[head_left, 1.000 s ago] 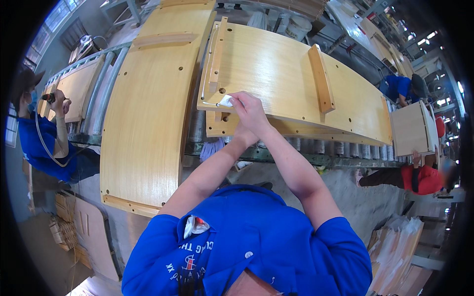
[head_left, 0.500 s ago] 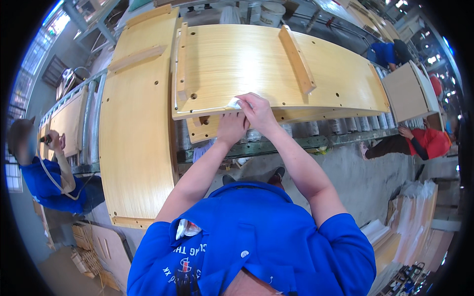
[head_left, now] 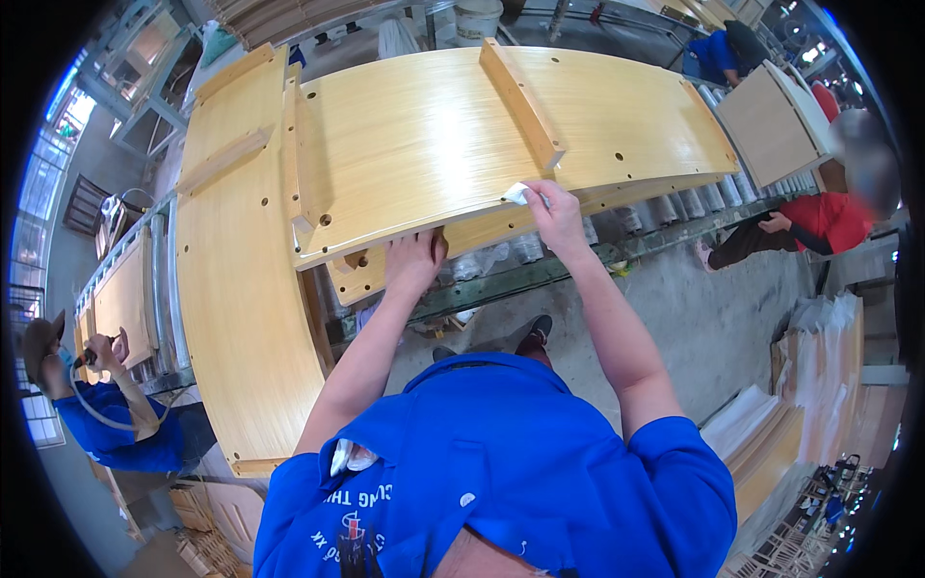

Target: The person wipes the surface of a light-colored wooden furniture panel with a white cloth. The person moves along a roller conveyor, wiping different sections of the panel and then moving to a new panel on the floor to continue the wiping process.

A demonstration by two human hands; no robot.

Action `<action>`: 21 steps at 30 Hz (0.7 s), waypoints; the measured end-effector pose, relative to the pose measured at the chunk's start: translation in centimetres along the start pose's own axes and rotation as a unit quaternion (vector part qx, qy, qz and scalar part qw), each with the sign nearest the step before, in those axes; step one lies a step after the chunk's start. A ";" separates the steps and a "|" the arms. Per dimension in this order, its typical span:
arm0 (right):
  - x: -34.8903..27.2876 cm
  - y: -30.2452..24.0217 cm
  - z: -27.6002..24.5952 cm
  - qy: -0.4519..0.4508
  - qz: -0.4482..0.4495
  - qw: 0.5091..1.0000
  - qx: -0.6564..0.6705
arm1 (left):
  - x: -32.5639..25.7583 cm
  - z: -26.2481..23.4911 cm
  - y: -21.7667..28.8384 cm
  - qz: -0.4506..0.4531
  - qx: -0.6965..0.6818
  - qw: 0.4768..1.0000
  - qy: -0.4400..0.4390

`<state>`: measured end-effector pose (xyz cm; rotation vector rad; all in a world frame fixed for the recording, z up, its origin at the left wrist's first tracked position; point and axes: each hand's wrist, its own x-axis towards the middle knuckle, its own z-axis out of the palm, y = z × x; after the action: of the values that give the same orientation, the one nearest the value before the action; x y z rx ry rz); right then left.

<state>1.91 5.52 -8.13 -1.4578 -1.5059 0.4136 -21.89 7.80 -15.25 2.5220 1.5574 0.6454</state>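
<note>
Yellow wood, likely heavy and stiff, the panel [head_left: 405, 144] at upper centre suits an edge grip. Our right fingers [head_left: 546, 198] pinch a white scrap [head_left: 517, 194]; whether our left fingers [head_left: 409, 250] grip, we cannot tell.

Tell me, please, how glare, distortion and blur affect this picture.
Head view: pale glare streaks the upper panel; same view: the fisheye bows its long edges, with black corners; same view: the right hand and white scrap look fairly clear, but a patch above the red-shirted co-worker is blurred.
</note>
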 end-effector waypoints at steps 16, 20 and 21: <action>0.9 1.1 -2.0 -0.030 -0.002 1.000 0.000 | 0.4 0.2 0.0 -0.024 0.024 0.999 -0.007; 1.0 2.9 -4.1 -0.012 0.013 1.000 -0.002 | 0.6 0.2 0.1 -0.037 0.030 0.999 0.009; 1.1 3.4 -4.7 -0.006 0.016 1.000 -0.003 | 0.7 0.2 0.1 -0.043 0.031 0.999 0.007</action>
<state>7.85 5.56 -8.15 -1.4885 -1.4952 0.4383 -21.42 8.35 -15.21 2.4831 1.7050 0.6146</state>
